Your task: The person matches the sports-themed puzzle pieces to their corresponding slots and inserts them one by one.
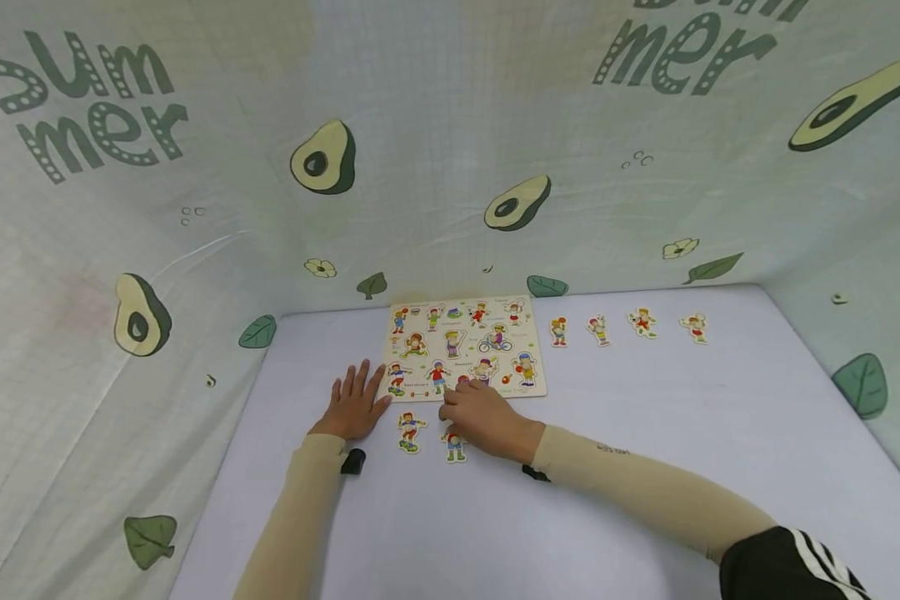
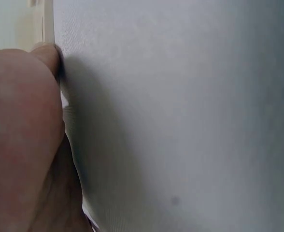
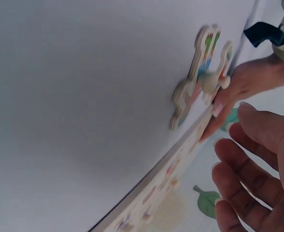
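Note:
A wooden peg puzzle board printed with small cartoon figures lies toward the back of the table. My left hand rests flat at its left edge, fingers spread and thumb against the board's side. Just off the board's front edge, my right hand is over a figure-shaped puzzle piece and hides its upper part. In the right wrist view its fingers are loosely bent and hold nothing, apart from the piece with its round knob. Another piece, a skateboarder figure, lies between the hands.
To the right of the board, several loose figure pieces lie in a row on the white table. A hanging cloth printed with avocados and leaves stands behind the table and at its sides.

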`<state>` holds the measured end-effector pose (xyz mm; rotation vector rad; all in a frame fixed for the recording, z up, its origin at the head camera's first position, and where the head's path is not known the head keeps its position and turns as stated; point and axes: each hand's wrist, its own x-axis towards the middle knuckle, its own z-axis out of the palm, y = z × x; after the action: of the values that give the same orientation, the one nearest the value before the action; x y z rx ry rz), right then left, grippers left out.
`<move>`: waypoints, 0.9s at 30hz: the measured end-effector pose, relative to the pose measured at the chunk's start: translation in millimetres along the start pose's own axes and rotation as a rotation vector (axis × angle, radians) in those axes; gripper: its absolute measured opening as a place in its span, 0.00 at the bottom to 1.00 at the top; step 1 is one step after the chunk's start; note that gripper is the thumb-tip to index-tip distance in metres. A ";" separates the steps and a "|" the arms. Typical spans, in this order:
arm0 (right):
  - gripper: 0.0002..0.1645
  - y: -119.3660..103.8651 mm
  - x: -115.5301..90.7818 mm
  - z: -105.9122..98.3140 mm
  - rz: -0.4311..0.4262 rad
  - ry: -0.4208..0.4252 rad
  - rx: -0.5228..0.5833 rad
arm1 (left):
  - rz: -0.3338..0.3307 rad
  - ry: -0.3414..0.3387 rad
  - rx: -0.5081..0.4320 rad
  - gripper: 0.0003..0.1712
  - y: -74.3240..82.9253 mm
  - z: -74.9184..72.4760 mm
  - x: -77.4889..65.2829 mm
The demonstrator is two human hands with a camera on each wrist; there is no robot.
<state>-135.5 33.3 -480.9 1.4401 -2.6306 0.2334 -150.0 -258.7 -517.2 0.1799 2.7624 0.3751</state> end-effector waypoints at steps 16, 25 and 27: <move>0.07 -12.0 -17.2 10.5 -0.027 0.021 -0.004 | 0.000 0.003 -0.014 0.40 4.4 -4.2 -3.1; 0.09 -15.7 -12.9 17.3 0.003 -0.014 -0.026 | 0.000 0.009 0.002 0.41 -4.0 3.8 2.6; 0.09 -16.4 -11.8 17.5 0.006 -0.015 -0.032 | -0.001 0.010 -0.003 0.42 -4.0 3.6 2.6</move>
<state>-116.1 30.8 -499.1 1.4297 -2.6382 0.1805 -151.5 -261.1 -522.5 0.1758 2.7720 0.3805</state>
